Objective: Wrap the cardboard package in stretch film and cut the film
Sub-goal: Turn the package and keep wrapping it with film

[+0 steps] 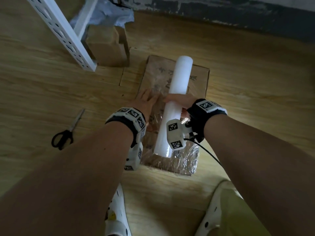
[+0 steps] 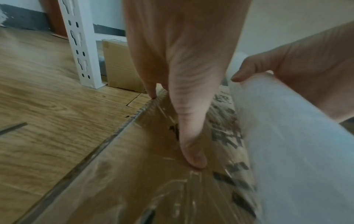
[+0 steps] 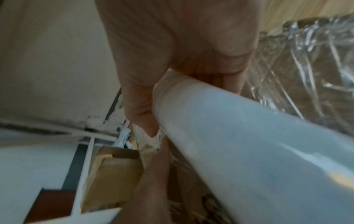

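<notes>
Fingers of right hand [image 1: 179, 103] clamp one film roll [image 1: 177, 99]; left hand [image 1: 144, 101] flat on one package [image 1: 201, 79].

Cardboard package [image 1: 197, 77] flat under my fingers, film roll [image 1: 177, 96] lying along it right of my left hand [image 1: 144, 101], scissors [image 1: 67, 132] on the floor [image 1: 42, 91] to their left, second box [image 1: 105, 46] and shelf post [image 1: 59, 31] beyond them

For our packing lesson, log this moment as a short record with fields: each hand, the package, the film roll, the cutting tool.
left hand: flat, fingers straight, pressing film onto the package top
right hand: gripping the stretch film roll
stretch film roll: white, lying lengthwise over the package
cardboard package: flat on the wood floor, near end covered in film, far end bare
scissors: black-handled, on the floor to the left, untouched
</notes>
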The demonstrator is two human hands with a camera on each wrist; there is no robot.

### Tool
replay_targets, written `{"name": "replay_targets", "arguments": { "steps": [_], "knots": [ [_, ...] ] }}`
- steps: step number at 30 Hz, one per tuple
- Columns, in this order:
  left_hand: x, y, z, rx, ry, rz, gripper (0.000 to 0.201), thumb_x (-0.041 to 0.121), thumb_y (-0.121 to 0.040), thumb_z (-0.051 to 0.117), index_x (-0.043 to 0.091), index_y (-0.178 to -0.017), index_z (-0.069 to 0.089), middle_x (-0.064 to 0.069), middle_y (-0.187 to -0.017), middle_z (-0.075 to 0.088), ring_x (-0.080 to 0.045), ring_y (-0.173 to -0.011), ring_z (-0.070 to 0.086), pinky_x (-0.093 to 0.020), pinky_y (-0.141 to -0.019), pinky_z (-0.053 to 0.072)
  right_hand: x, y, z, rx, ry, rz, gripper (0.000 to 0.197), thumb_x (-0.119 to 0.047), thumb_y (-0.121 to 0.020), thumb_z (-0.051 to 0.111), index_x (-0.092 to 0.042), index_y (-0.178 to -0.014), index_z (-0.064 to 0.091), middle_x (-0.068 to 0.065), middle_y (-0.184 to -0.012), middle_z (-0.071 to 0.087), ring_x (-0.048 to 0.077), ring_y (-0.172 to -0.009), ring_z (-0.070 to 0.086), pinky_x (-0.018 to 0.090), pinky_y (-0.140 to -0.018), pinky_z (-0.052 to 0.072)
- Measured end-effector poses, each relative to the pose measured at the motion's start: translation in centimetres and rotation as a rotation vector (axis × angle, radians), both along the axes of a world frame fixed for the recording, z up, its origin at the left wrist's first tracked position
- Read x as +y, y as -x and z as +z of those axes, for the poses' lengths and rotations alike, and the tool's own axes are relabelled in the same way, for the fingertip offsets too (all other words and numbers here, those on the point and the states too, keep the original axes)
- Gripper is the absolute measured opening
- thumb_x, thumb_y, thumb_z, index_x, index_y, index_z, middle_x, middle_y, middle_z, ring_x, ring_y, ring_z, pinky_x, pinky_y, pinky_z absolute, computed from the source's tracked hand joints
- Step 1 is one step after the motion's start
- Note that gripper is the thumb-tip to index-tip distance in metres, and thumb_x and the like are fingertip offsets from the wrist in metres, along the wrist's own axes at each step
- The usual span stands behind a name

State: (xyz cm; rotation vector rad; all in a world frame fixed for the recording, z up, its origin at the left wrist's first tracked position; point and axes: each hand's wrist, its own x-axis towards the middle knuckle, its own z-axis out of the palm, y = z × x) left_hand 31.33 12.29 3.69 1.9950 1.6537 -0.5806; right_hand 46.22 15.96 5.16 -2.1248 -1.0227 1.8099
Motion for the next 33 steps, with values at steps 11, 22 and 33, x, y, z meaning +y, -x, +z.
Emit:
{"name": "replay_targets", "arguments": {
  "steps": [11, 22, 33],
  "knots": [
    [0.1, -0.2, 0.3, -0.006, 0.056, 0.026, 0.131, 0.026, -0.067, 0.085, 0.027, -0.150, -0.016, -0.006, -0.157, -0.023, -0.023, -0.146, -0.015, -0.038, -0.116, 0.016, -1.2, -3.5, 1.2, -0.010, -0.011, -0.083, 0.053, -0.028, -0.071, 0.078, 0.001, -0.113, 0.062, 0.013, -0.093, 0.065, 0.028, -0.075, 0.062, 0.034, -0.069, 0.053],
    [0.1, -0.6, 0.9, 0.046, 0.078, 0.008, 0.133, 0.038, -0.065, 0.084, 0.025, -0.150, -0.017, -0.005, -0.157, -0.023, -0.023, -0.146, -0.016, -0.041, -0.117, 0.008, -2.3, -5.8, 1.7, -0.005, -0.042, -0.210, 0.072, -0.039, -0.034, 0.079, -0.006, -0.097, 0.064, 0.012, -0.089, 0.069, 0.028, -0.075, 0.067, 0.043, -0.085, 0.056],
    [0.2, -1.1, 1.0, 0.049, 0.116, 0.070, 0.135, 0.031, -0.061, 0.088, 0.023, -0.152, -0.012, -0.006, -0.157, -0.023, -0.024, -0.146, -0.017, -0.044, -0.117, 0.011, -2.9, -8.6, 2.4, -0.123, -0.031, -0.196, 0.062, -0.042, -0.044, 0.077, -0.009, -0.094, 0.063, 0.010, -0.089, 0.067, 0.029, -0.082, 0.066, 0.041, -0.086, 0.054]
  ]
}}
